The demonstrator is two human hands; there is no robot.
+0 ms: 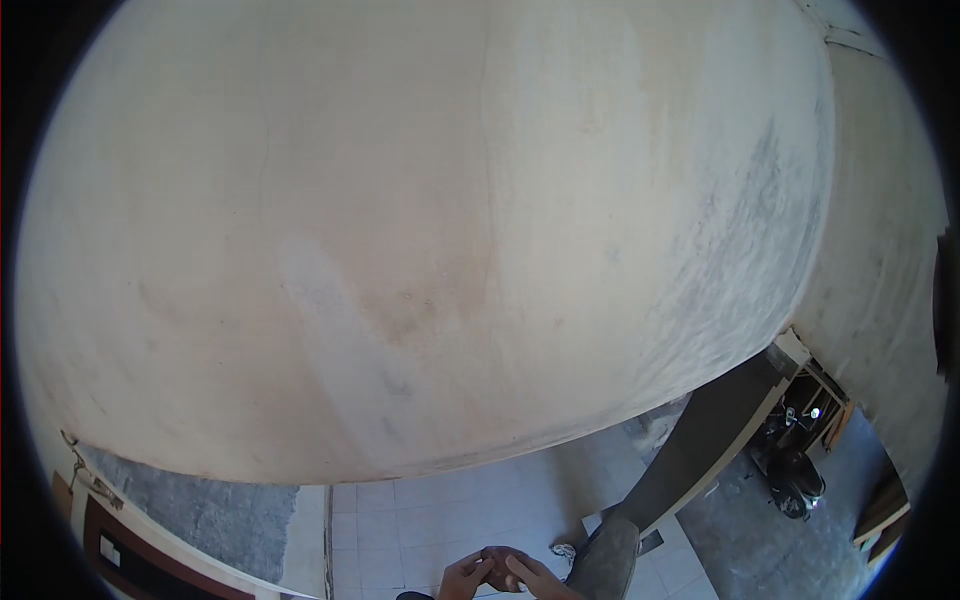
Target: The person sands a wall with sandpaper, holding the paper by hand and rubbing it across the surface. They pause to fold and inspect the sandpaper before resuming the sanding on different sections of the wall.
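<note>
Low in the head view, my left hand (466, 577) and my right hand (536, 577) are close together above a tiled floor. Between them is a rounded reddish-brown object (503, 566), which both hands grip from either side. What the object is cannot be made out. A small whitish thing (563, 550) lies just beyond my right hand, beside a greyish rounded form (607, 560).
A large stained, pale wall surface (400, 230) fills most of the view. Tiled floor (430, 530) shows below it. A dark sloping panel (705, 440) stands right of my hands. Beyond it is a parked motorbike (790, 475). A dark red-brown frame (150, 560) is at lower left.
</note>
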